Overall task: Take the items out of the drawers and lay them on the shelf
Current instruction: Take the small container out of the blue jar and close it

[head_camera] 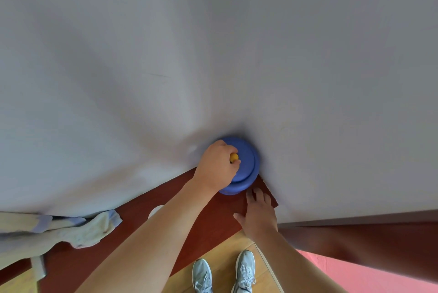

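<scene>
In the head view, the blue toy (pixel 246 162) is the thing to look at. It is round, made of stacked blue parts, with a small yellow knob (pixel 234 157) on top. It is over the dark red shelf (pixel 220 219), close against the white wall (pixel 213 55) behind it. The left hand (pixel 216 166) is closed around the yellow knob, the fingers curled over it from the side. Just in front of the toy, the right hand (pixel 259 209) lies flat on the shelf with the fingers spread and holds nothing. From above I cannot tell whether the base of the toy already stands on the shelf or is a little over it; it seems to be down.

Well away from the toy, to its left, a pale cloth (pixel 94 231) with blue edges lies on the same shelf. Between the cloth and the toy, a white round thing (pixel 155 212) is mostly hidden under the left arm. Below the toy, on the wooden floor (pixel 227 252), the person's shoes (pixel 245 271) are visible.

In my judgement the placing is nearly finished. The risk is the position: the toy is near the right end of the shelf, where the board stops. If the left hand lets go while the toy is tilted, or pulls on the knob when leaving, the toy may tip and roll off that end. The right hand could also knock the base.
</scene>
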